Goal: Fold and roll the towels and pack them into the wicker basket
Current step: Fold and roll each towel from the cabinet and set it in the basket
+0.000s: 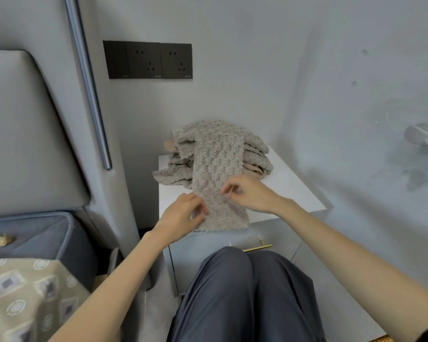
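Down on the white nightstand, tight against the wall: a heap of towels, beige-grey, thick and fluffy, puckered all over in rows of little bubbles, with wavy, scalloped edges. Over the heap and forward, one towel folded into a long narrow strip, running from the top of the pile down across the tabletop to the front edge and ending in a slight overhang above the drawer. Same nubby, scale-like pattern the whole way along, humped over the pile, flat on the near half.

At the strip's left border, the left hand, with fingers curled in and thumb and fingertips nipping the edge of the cloth. At the right border, a little farther up, the right hand, likewise bent at the fingers, pinching the fabric between thumb and forefinger, a touch blurred there. Bare forearms reaching in from below.

Underneath, knees in dark grey trousers close to the drawer front, with a brass handle peeking out just above. Off to the left, a grey padded headboard and a patterned cover. Up on the wall, a black socket panel.
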